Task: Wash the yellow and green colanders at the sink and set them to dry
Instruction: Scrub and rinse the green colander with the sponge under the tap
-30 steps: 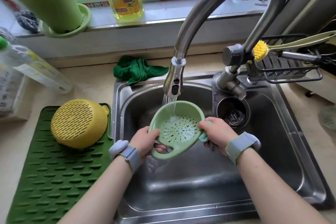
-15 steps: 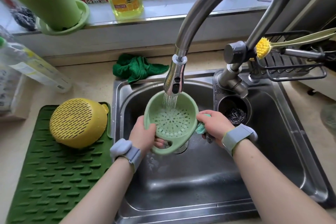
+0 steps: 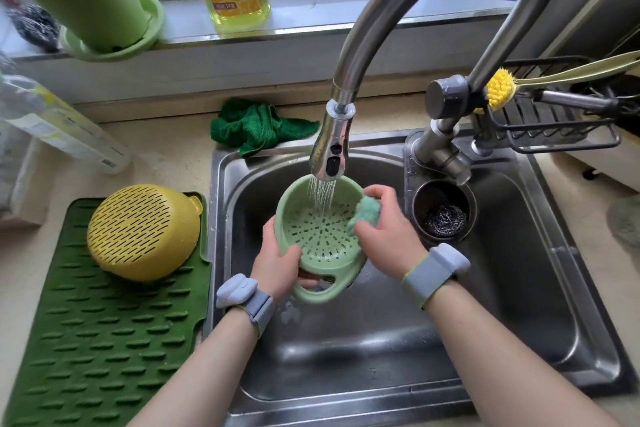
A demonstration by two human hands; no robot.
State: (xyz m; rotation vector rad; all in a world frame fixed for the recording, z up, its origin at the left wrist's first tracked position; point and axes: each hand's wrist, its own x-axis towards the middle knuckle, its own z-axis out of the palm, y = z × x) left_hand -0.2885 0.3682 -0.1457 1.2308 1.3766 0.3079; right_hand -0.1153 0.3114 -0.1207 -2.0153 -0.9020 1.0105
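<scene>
Green colander (image 3: pixel 320 236) hung at frame centre over the sink (image 3: pixel 519 322), under the running faucet (image 3: pixel 330 156). Half a second earlier the right hand (image 3: pixel 384 236) sat outside the rim; now it clutched a teal sponge (image 3: pixel 363 215) against the inner wall. The left hand (image 3: pixel 277 263) gripped the near-left rim, its fingertips hidden beneath the bowl. Yellow colander (image 3: pixel 142 232) lay upturned on the green mat (image 3: pixel 97 340) at left, unmoved. Open basin remained below the forearms.
</scene>
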